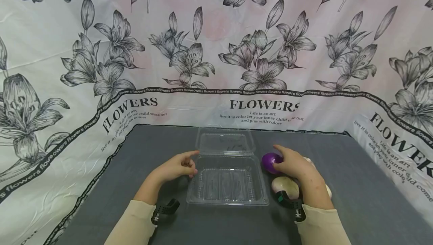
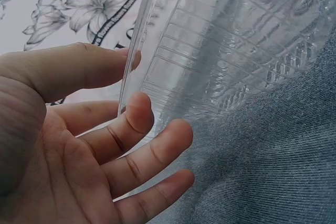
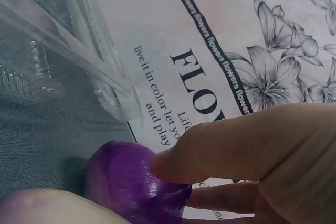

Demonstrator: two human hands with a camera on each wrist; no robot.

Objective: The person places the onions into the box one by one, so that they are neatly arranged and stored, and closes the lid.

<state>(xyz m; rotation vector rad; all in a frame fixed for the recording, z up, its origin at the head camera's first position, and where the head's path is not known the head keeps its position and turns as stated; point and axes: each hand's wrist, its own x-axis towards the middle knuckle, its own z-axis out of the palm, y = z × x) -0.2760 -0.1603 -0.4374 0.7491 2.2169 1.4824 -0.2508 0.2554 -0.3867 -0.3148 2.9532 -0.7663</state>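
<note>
A clear plastic clamshell container (image 1: 226, 200) lies on the dark cloth, its lid (image 1: 224, 141) folded back away from me. My left hand (image 1: 177, 166) is at its left side, with thumb and index finger pinching the rim (image 2: 127, 80); the other fingers are loosely bent and hold nothing. On the container's right, a shiny purple onion (image 1: 269, 162) is between the thumb and fingers of my right hand (image 1: 294, 164). Part of the onion is covered by that hand. A pale, purple-tinged round vegetable (image 1: 285, 186) sits just nearer to me, under the right wrist.
White rounded things (image 1: 328, 191) show partly from behind my right hand and forearm. The grey cloth (image 1: 145, 143) covers the table. A white curtain (image 1: 189, 109) with flower prints and lettering rises along the back and both sides.
</note>
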